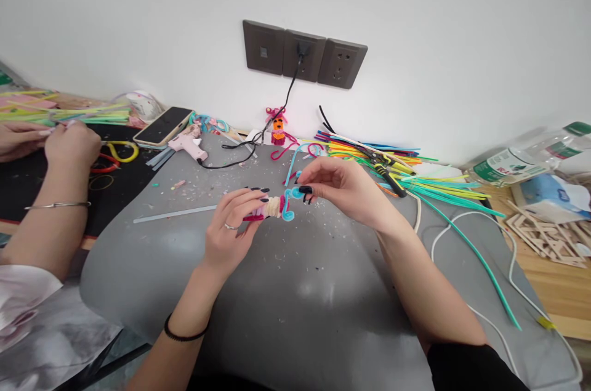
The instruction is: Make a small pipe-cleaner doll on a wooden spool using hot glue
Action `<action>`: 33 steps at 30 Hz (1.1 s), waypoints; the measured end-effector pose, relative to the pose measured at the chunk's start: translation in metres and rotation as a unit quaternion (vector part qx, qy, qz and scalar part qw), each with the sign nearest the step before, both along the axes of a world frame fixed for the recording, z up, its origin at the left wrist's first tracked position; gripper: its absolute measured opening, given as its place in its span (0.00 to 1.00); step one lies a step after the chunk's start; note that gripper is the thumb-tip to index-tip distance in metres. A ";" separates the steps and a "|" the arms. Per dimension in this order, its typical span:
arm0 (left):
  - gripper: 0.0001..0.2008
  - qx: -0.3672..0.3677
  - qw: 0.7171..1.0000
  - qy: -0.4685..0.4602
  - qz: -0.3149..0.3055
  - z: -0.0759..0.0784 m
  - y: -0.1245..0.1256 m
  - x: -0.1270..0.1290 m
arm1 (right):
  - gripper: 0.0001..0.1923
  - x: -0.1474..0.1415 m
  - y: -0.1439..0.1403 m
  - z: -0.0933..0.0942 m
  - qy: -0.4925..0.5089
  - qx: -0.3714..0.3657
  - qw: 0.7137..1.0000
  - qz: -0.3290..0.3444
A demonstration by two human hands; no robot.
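My left hand (235, 225) is closed around a small pipe cleaner figure (273, 206) with a cream band and magenta parts. Light blue curled pipe cleaner pieces (288, 215) stick out at the figure's right end. With thumb and fingertips, my right hand (339, 188) pinches a blue curl at that end. Both hands are just above the grey mat (286, 292). Behind them, an orange and pink pipe cleaner figure (277, 126) leans near the wall. A glue stick (173, 214) lies to the left of my left hand.
A pink glue gun (187, 143) and a phone (164, 125) lie at the back left. Pliers (388, 175) rest on bundled pipe cleaners (443, 188) at right, near a bottle (526, 157) and wooden sticks (545, 234). Another person's hands (71, 145) work at far left, by scissors (122, 151).
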State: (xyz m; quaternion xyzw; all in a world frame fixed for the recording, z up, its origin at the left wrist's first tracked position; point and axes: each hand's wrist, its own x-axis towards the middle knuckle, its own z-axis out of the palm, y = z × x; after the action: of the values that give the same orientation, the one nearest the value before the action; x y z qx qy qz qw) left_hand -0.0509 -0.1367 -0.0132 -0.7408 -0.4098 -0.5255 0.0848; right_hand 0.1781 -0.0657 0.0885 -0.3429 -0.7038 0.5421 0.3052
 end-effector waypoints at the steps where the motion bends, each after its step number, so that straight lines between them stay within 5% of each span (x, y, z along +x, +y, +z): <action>1: 0.17 -0.001 1.000 -0.003 -0.001 0.000 0.000 0.000 | 0.02 -0.001 0.000 -0.001 -0.008 0.013 1.000 -0.003; 9: 0.17 -0.020 1.000 -0.020 -0.002 -0.001 -0.002 -0.002 | 0.10 0.013 0.017 -0.008 -0.054 0.088 0.994 -0.045; 15: 0.16 -0.022 0.999 -0.025 0.002 -0.001 -0.002 -0.004 | 0.20 0.041 0.049 -0.032 -0.277 0.202 0.927 -0.153; 23: 0.15 -0.024 0.999 -0.027 0.012 0.001 -0.003 -0.004 | 0.20 0.057 0.070 -0.060 -0.381 0.204 0.894 -0.118; 28: 0.14 -0.028 0.999 -0.035 0.011 0.000 -0.003 -0.006 | 0.15 0.055 0.073 -0.061 -0.394 0.270 0.866 -0.148; 31: 0.15 -0.029 0.999 -0.031 0.011 0.000 -0.003 -0.006 | 0.15 0.046 0.078 -0.066 -0.387 0.322 0.857 -0.113; 33: 0.15 -0.029 0.999 -0.027 0.009 0.001 -0.003 -0.006 | 0.17 0.039 0.085 -0.071 -0.430 0.357 0.826 -0.081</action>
State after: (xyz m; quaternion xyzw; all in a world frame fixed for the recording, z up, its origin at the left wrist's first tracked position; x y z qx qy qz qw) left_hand -0.0569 -0.1395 -0.0127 -0.7248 -0.4339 -0.5321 0.0566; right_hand 0.2172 0.0189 0.0174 -0.4640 -0.8779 0.0245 0.1154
